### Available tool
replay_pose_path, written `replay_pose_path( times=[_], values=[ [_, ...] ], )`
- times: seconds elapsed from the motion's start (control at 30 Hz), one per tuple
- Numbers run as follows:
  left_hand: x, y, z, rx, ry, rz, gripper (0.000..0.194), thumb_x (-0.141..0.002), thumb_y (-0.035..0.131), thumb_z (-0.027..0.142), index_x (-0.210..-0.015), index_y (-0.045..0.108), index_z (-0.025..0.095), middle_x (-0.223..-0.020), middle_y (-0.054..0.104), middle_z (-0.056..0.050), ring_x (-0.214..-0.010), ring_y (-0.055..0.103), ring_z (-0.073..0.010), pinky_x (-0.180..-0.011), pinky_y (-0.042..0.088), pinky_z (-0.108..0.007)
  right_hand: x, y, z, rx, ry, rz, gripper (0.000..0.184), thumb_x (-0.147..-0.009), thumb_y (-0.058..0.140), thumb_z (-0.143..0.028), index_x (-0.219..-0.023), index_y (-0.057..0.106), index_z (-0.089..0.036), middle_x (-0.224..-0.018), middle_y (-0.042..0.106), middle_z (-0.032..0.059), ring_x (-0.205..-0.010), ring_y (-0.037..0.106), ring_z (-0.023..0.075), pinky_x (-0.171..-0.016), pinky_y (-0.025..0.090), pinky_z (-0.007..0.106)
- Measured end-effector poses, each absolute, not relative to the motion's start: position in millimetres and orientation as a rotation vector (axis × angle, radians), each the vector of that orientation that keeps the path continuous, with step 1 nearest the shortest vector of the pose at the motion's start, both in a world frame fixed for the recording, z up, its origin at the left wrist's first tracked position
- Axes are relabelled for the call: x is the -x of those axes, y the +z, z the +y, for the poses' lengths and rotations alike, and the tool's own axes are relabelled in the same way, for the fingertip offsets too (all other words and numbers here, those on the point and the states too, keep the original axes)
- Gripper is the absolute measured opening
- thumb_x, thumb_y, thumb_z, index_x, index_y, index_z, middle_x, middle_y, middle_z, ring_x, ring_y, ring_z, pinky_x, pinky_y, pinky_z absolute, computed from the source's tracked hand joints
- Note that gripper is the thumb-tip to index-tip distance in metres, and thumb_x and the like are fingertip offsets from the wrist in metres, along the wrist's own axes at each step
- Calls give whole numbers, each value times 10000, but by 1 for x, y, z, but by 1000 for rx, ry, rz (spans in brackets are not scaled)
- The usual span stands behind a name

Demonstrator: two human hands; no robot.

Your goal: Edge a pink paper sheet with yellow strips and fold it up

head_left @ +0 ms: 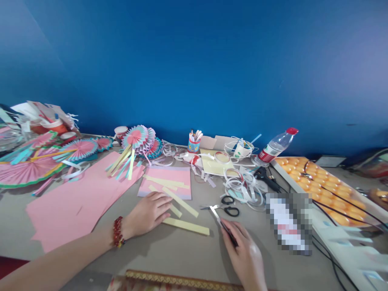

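My left hand lies flat on the table, its fingers stretched over the ends of some pale yellow paper strips. Another yellow strip runs out to the right from beside its fingertips. In my right hand is a utility knife with a dark handle, its silver tip pointing up and left. Black-handled scissors lie just beyond the knife, partly open. Behind the left hand, several yellow strips rest across a pink and lilac paper sheet.
Large pink paper covers the left side, with pleated paper rosettes and fans behind it. White paper strips, a glue gun and a water bottle stand or lie at right. A cabled orange-bulb panel borders the right.
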State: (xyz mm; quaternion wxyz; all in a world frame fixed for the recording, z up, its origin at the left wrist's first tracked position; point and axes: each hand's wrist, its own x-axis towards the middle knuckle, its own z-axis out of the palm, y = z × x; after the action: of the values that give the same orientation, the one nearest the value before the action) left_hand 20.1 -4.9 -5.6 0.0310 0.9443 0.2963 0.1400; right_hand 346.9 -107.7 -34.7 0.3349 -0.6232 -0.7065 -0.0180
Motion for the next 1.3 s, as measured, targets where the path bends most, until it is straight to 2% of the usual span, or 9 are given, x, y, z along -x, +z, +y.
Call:
replay_pose_path(
  times=[0.17, 0.33, 0.47, 0.63, 0.73, 0.93, 1.03, 1.2, 1.3],
  values=[
    [-26, -7, 4, -2970, 378, 960, 435, -999, 501, 406, -1350, 532, 151, -1560, 336, -138, -1363, 365, -308, -1110, 334, -476, -346, -35, -108, 1642, -42, -1847, 298, -995, 444, -371, -1089, 689, -231, -1015, 714, 74, -866, 696, 210, -715, 544, 278],
    [-34, 1, -12, -2906, 372, 902, 501, -932, 586, 496, -1318, 549, 178, -1372, 504, -141, -1216, 466, -315, -1036, 400, -474, -346, -36, -107, 1643, -46, -1836, 303, -996, 437, -368, -1076, 691, -223, -999, 716, 76, -856, 699, 208, -709, 547, 277],
    [-35, 6, -21, -2898, 294, 766, 165, -939, 581, 227, -1091, 637, 197, -1151, 597, -86, -1070, 530, -249, -960, 442, -397, -347, -38, -106, 1643, -35, -1843, 303, -994, 438, -367, -1091, 688, -227, -1011, 714, 74, -864, 695, 207, -719, 550, 279],
    [-26, 14, -2, -2885, 435, 519, 299, -903, 523, 73, -1065, 672, 275, -1318, 549, -64, -1240, 460, -260, -1090, 338, -463, -348, -39, -106, 1650, -46, -1848, 319, -993, 435, -386, -1084, 695, -225, -1019, 715, 80, -867, 695, 211, -712, 553, 282],
    [-22, 13, 0, -2816, 529, 576, 373, -907, 445, 53, -1133, 646, 272, -1307, 553, -78, -1201, 497, -243, -1027, 403, -410, -348, -38, -106, 1652, -50, -1846, 332, -993, 432, -402, -1071, 702, -225, -1011, 717, 85, -860, 696, 214, -705, 556, 285],
    [-26, -2, -19, -2660, 402, 1302, 346, -987, 468, 445, -1171, 546, 163, -821, 650, -54, -766, 617, -234, -726, 491, -350, -346, -35, -107, 1654, -5, -1846, 315, -989, 438, -379, -1091, 698, -232, -1029, 713, 86, -881, 694, 218, -728, 557, 294],
    [-32, -3, -22, -2725, 330, 1284, 384, -949, 532, 512, -1149, 552, 184, -916, 664, -69, -840, 635, -252, -752, 477, -357, -346, -36, -107, 1669, -2, -1836, 309, -987, 441, -371, -1104, 693, -236, -1034, 710, 84, -886, 691, 217, -730, 553, 294],
    [-54, 8, -19, -2767, 202, 1019, 197, -918, 597, 327, -1066, 565, 201, -1053, 604, -60, -928, 602, -237, -821, 466, -357, -347, -36, -107, 1688, 30, -1862, 296, -988, 449, -347, -1126, 682, -226, -1047, 703, 84, -910, 681, 220, -759, 547, 308],
    [-74, 10, -21, -2788, 173, 915, 348, -882, 635, 509, -1010, 568, 193, -1036, 585, -68, -923, 581, -250, -802, 471, -369, -347, -35, -107, 1688, 40, -1860, 290, -988, 453, -346, -1113, 685, -224, -1040, 704, 83, -907, 682, 218, -760, 549, 308]
  ],
)
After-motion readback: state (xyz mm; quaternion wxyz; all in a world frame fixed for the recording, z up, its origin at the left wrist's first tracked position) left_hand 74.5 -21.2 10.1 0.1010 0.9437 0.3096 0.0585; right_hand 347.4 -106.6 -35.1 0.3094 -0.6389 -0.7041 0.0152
